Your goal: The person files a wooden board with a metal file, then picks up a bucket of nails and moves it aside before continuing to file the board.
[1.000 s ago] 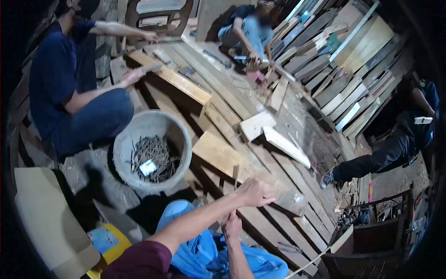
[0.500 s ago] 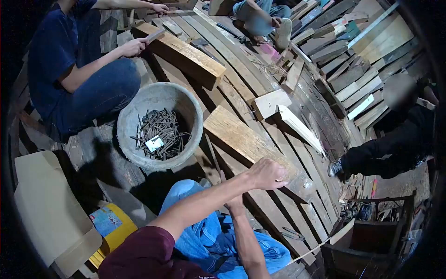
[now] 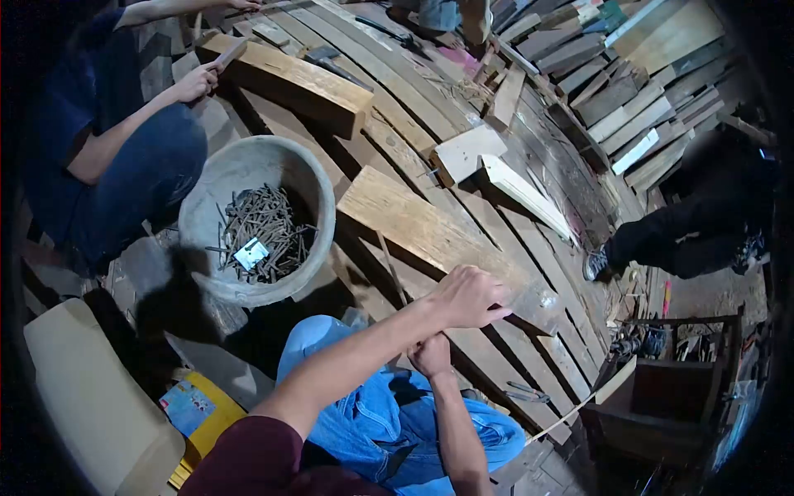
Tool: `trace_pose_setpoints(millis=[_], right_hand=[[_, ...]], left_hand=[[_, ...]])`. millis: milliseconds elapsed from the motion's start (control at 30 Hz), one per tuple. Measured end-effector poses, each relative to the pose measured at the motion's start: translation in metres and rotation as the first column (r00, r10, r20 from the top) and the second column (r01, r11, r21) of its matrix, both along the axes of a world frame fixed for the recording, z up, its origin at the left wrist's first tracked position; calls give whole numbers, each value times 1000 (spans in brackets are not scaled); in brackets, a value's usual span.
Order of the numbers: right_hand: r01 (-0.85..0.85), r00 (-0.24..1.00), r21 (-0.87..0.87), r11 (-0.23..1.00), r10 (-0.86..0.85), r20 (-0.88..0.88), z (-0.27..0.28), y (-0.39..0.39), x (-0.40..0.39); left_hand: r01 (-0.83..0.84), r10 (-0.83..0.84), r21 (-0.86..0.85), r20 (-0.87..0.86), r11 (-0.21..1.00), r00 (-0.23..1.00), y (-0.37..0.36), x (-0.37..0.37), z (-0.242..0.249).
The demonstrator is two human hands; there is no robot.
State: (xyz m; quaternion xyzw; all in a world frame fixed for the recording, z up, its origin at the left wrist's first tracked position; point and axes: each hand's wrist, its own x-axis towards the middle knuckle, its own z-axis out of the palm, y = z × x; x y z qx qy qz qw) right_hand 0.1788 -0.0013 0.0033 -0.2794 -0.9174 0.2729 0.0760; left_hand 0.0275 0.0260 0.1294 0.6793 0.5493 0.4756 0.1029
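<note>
A: While the head view looks down, where does the plank (image 3: 430,236) lie from the hands?

B: It lies on the floorboards (image 3: 496,388) just beyond the knees, long axis running from far left to near right. The left hand (image 3: 471,296) rests on its near right end; that hand is the one on it. The right hand (image 3: 431,355) sits nearer the body, just below the left wrist, beside the plank's near edge.

A: Fingers of the left hand?

B: Curled, knuckles up, pressing down on the plank top. Whether something small is pinched under them, cannot tell.

A: And the right?

B: Clenched into a fist. A thin dark rod (image 3: 392,269) rises from just above the fist toward the plank, but whether the fist grips it is hidden by the left forearm.

A: Surroundings?

B: A grey basin (image 3: 207,273) of nails (image 3: 265,223) stands to the left, near the plank's far end but apart from it. A seated person in blue (image 3: 116,165) at far left holds a thick beam (image 3: 289,78). A second person's dark trouser leg and shoe (image 3: 597,263) show at right. More boards (image 3: 645,107) are stacked at far right.
</note>
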Motion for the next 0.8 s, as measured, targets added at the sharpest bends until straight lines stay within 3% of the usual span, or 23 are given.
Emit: trace_pose_setpoints(millis=[67,233,467,500,800], right_hand=[[45,992,51,998,-50,113,-1,-11,19],[165,984,-32,986,-167,-57,-15,-34,42],[127,990,-83,988,-121,71,-30,-31,38],[107,990,-113,988,-116,-79,-31,-33,34],[74,997,-141,987,-70,38,-34,-33,32]], left_hand=[[15,-15,1,-42,1000,999,0,4,-2],[80,-90,-106,-98,991,991,0,12,-6],[104,-126,-146,-144,984,982,4,19,-18],[109,-135,-169,-156,980,978,4,20,-18],[139,-192,-253,-200,957,961,4,23,-17]])
